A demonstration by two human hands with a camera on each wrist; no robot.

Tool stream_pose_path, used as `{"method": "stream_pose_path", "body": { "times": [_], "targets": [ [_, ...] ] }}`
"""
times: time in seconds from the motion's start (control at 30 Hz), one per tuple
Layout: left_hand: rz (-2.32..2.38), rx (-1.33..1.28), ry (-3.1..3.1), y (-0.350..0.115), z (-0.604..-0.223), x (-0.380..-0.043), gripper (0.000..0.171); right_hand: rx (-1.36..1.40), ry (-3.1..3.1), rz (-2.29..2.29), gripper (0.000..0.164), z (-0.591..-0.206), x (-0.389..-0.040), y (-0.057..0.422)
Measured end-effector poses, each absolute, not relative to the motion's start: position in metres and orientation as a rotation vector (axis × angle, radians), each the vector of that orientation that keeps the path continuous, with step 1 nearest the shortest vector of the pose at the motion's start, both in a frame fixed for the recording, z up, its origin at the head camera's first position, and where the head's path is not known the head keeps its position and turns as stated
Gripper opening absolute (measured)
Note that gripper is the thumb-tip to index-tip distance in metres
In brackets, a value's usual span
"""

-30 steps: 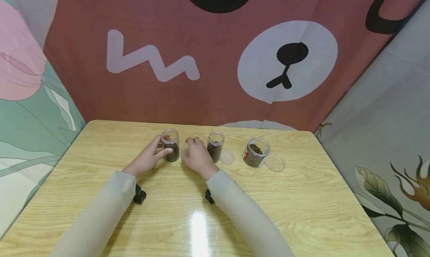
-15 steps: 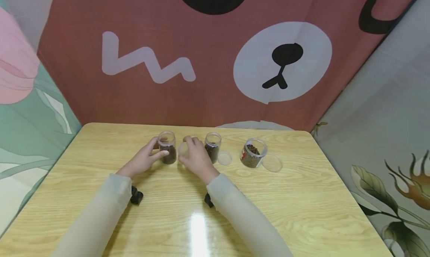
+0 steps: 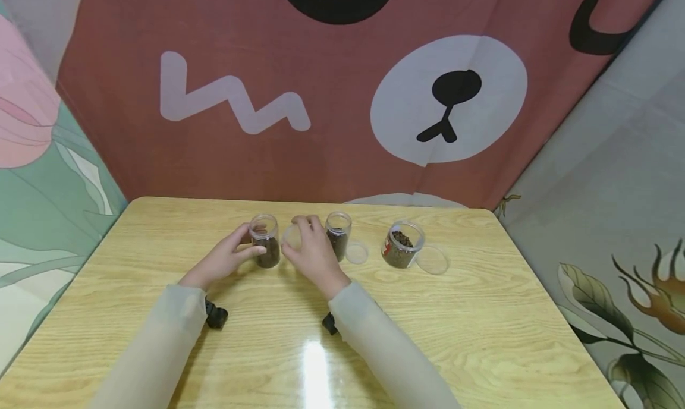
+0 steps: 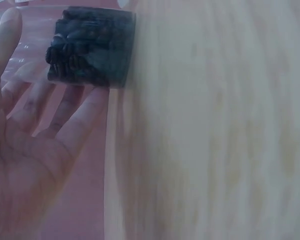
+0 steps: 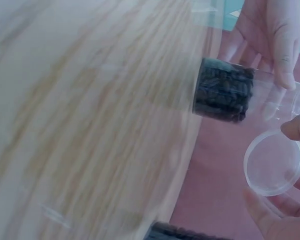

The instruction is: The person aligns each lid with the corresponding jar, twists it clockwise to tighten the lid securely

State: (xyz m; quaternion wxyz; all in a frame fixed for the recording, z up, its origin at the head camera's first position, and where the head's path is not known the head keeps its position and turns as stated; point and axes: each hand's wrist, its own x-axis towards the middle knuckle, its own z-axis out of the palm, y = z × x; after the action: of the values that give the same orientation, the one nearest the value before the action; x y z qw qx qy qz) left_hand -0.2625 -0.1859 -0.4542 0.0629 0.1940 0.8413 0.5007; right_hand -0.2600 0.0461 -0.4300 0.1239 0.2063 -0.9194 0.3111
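In the head view my left hand (image 3: pixel 222 261) holds a clear plastic jar (image 3: pixel 266 252), its thumb on the near side and fingers behind. The jar stands upright and lidless, about half full of dark bean-like pieces, which show closely in the left wrist view as black contents (image 4: pixel 92 47). My right hand (image 3: pixel 316 251) is just right of that jar, holding a round clear lid (image 3: pixel 292 236) by its edge. In the right wrist view, the lid (image 5: pixel 273 163) is tilted beside the jar's mouth, between thumb and fingers.
Right behind my right hand stands a second open jar (image 3: pixel 338 242) of dark pieces, with a clear lid (image 3: pixel 357 252) lying next to it. Farther right is a wider jar (image 3: pixel 400 254) of brown bits, its lid (image 3: pixel 433 260) flat on the wooden table (image 3: pixel 481 314).
The left jar has come slightly nearer to me with my left hand. My right hand keeps hold of the lid, which has risen a little beside the jar. The other jars have stayed put.
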Motion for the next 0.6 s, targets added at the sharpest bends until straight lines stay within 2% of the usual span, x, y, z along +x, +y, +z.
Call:
{"method": "stream_pose_path", "body": {
  "times": [0.6],
  "targets": [
    [1.554,0.630,2.492,-0.1879,-0.4571,-0.2540,0.062,0.695,-2.380,0.801,0.044,-0.4287,-0.2576,0.0476]
  ]
}}
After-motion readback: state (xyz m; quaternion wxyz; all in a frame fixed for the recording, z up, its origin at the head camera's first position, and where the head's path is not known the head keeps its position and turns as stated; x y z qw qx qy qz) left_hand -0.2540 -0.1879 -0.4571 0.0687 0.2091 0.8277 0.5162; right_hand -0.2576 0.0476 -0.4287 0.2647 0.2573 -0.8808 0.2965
